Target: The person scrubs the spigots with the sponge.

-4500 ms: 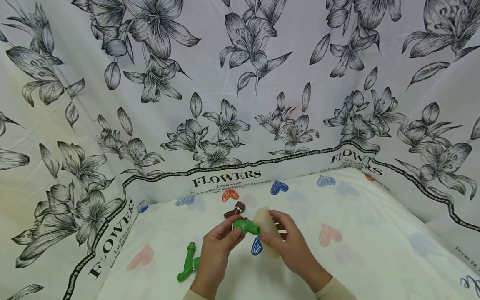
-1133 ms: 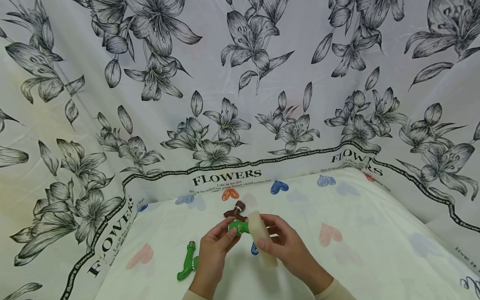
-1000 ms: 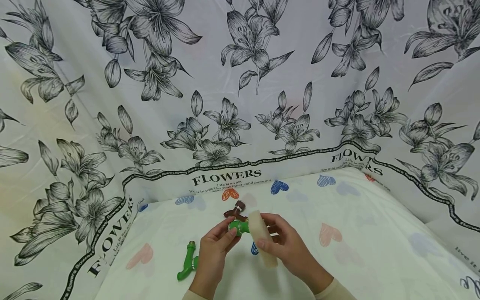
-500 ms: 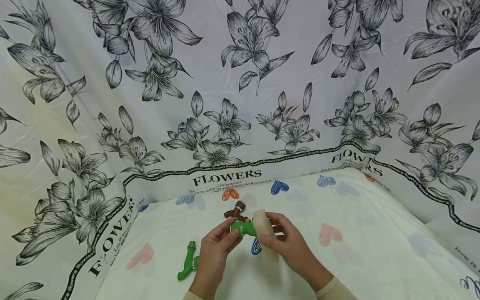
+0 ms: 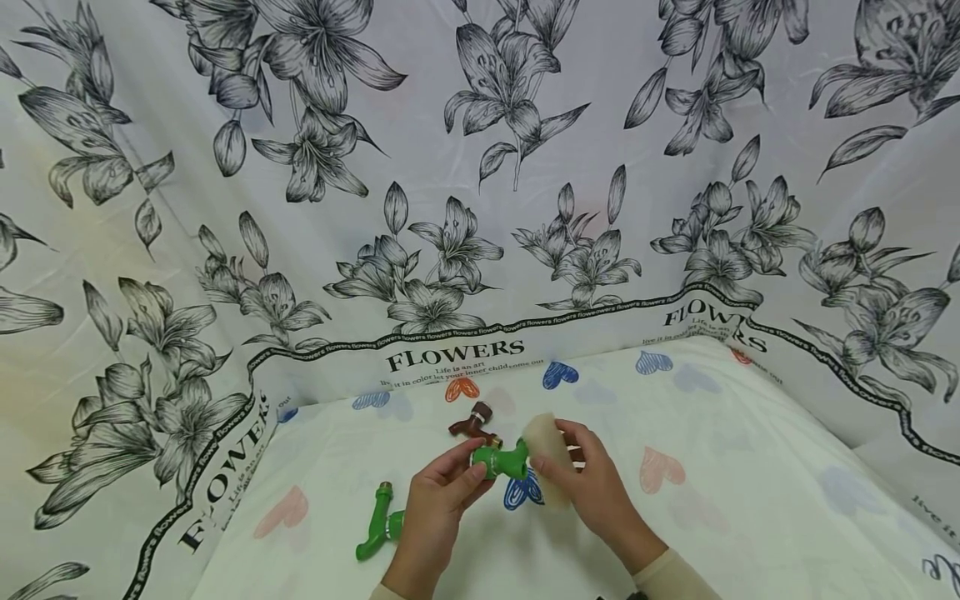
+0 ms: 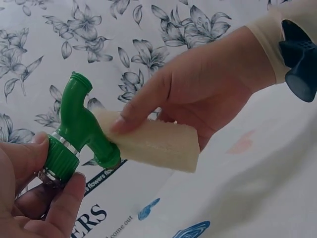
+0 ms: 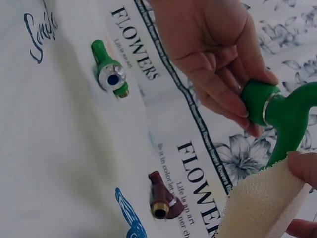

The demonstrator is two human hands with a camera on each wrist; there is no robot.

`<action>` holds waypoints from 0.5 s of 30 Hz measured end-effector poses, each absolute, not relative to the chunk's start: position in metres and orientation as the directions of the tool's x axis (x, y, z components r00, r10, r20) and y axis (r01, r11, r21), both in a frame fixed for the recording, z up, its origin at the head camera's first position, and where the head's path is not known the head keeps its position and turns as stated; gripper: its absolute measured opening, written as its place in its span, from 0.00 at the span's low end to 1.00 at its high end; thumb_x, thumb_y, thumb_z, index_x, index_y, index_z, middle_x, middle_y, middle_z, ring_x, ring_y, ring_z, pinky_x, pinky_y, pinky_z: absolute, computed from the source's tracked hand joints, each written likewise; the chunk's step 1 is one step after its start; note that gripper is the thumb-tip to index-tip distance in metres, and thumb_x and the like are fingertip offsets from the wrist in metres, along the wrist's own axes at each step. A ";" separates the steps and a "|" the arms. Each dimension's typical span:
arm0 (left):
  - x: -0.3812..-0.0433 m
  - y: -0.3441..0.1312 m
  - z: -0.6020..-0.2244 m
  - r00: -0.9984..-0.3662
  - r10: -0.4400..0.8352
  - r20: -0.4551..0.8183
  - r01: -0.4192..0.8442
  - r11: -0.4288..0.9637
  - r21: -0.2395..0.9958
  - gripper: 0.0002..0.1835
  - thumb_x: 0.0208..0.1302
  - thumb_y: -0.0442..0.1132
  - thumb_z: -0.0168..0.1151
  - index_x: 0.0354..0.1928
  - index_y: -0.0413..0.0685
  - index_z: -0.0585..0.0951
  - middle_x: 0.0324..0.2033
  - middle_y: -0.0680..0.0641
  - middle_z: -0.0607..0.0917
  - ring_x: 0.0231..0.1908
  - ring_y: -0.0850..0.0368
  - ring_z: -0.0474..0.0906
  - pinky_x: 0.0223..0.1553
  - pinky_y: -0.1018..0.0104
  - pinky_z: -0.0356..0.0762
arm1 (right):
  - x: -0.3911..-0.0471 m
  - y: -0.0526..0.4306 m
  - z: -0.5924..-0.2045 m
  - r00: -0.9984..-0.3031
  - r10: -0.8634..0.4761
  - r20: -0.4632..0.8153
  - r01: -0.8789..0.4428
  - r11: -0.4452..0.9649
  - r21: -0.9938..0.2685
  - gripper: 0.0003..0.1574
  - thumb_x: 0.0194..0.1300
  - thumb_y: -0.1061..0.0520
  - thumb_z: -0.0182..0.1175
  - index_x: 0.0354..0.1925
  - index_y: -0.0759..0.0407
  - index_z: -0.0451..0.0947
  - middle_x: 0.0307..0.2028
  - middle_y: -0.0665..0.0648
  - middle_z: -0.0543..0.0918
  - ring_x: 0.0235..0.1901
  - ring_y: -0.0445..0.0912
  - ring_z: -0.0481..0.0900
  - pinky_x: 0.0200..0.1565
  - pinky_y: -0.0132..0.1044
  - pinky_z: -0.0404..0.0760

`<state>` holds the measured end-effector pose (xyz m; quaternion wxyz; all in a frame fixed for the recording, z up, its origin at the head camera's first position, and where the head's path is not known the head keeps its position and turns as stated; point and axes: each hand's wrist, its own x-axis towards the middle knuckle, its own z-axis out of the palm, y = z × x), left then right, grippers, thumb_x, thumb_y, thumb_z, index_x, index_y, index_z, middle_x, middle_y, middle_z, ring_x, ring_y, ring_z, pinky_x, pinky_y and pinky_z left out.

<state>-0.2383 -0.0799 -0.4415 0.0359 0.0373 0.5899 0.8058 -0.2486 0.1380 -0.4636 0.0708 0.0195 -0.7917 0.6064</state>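
A green tap (image 6: 79, 119) with a silver ring is pinched at its ribbed knob end by my left hand (image 5: 442, 492), thumb on one side and fingers on the other. My right hand (image 5: 588, 479) grips a cream sponge (image 6: 153, 144), thumb on its near face. In the left wrist view the sponge is right against the tap's body and outlet end. The right wrist view shows the sponge (image 7: 262, 203) at the lower edge of the tap (image 7: 287, 121), with the right hand mostly out of frame. Both things are held above the cloth.
A second green tap (image 5: 378, 521) lies on the heart-print cloth (image 5: 735, 467), left of my left forearm, which partly hides it. Behind the held tap lies a dark red tap (image 5: 472, 421) with a brass end. Flower-print curtain (image 5: 480, 158) hangs behind and at the sides.
The sponge has shifted right along the green tap, uncovering its outlet end, after moving left over it earlier. The left hand has moved slightly right and still pinches the tap. The other taps stay put.
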 end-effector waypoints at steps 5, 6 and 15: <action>-0.240 -0.080 -0.442 -0.998 0.066 -0.002 -0.021 -0.293 0.956 0.23 0.58 0.38 0.69 0.57 0.45 0.79 0.54 0.41 0.80 0.49 0.45 0.80 0.48 0.57 0.78 | -0.239 0.130 -0.457 -0.991 -0.017 0.133 -0.133 0.194 -0.972 0.40 0.52 0.33 0.68 0.61 0.36 0.67 0.52 0.46 0.73 0.49 0.49 0.71 0.46 0.43 0.75; -0.240 -0.080 -0.443 -0.998 0.059 -0.007 -0.024 -0.296 0.955 0.24 0.57 0.38 0.69 0.57 0.45 0.79 0.53 0.41 0.80 0.49 0.45 0.80 0.48 0.57 0.78 | -0.237 0.128 -0.455 -0.990 -0.031 0.136 -0.139 0.183 -0.973 0.40 0.52 0.34 0.68 0.61 0.37 0.67 0.52 0.46 0.73 0.49 0.49 0.71 0.47 0.44 0.75; -0.241 -0.079 -0.448 -0.999 0.043 -0.024 -0.037 -0.352 0.935 0.26 0.56 0.39 0.71 0.57 0.43 0.78 0.52 0.39 0.80 0.49 0.44 0.79 0.49 0.55 0.78 | -0.230 0.127 -0.439 -0.986 -0.150 0.080 -0.078 -0.019 -0.997 0.33 0.59 0.42 0.67 0.61 0.44 0.69 0.53 0.56 0.73 0.50 0.55 0.72 0.48 0.43 0.78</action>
